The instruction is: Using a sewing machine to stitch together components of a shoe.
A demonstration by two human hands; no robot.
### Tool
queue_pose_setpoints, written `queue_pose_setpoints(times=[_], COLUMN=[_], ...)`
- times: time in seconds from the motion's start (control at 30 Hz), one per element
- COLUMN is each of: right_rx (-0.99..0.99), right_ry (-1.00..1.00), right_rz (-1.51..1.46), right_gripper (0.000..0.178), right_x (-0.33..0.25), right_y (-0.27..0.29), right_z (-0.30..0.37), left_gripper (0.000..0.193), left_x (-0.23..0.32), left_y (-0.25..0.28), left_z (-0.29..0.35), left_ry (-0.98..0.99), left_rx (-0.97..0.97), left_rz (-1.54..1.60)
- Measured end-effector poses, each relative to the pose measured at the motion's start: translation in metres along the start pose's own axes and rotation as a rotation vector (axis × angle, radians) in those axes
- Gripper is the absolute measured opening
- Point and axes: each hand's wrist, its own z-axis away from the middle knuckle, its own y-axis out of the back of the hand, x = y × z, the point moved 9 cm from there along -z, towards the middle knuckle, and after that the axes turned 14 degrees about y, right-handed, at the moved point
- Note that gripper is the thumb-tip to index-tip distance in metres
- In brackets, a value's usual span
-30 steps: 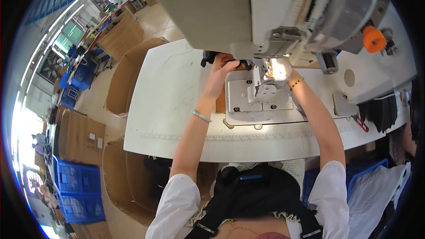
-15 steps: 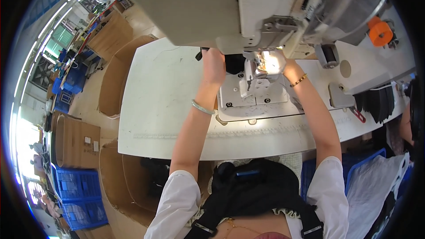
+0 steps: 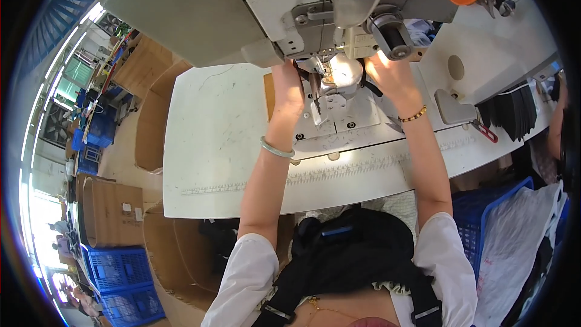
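A sewing machine with a pale head hangs over the white table, its lamp lighting the needle area. My left hand reaches up under the left side of the head, where its fingers are hidden. A bit of dark material shows beside it. To the right of the needle, my right hand has its fingers bent at a black fabric strip, partly covered by the machine. Below the needle lies the metal plate.
A printed ruler strip runs along the front of the table. At right lie a red-handled tool and stacked black pieces. Cardboard boxes and blue crates stand left; a blue basket is right.
The whole view has shifted, so the machine head sits further left and higher. The black fabric earlier seen between my hands is no longer there; a black strip now shows by my right hand.
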Motion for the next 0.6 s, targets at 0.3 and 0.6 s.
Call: queue_pose_setpoints(times=[0.3,0.6], right_rx=[0.011,0.156], right_ry=[-0.088,-0.207], right_rz=[-0.113,-0.287], right_gripper=[0.027,0.021], right_x=[-0.002,0.009], right_y=[-0.002,0.008], right_z=[0.005,0.011], left_gripper=[0.019,0.01], left_x=[0.016,0.009], left_y=[0.009,-0.017], left_z=[0.016,0.025], left_ry=[-0.131,0.015], left_rx=[0.123,-0.028], left_rz=[-0.082,-0.056])
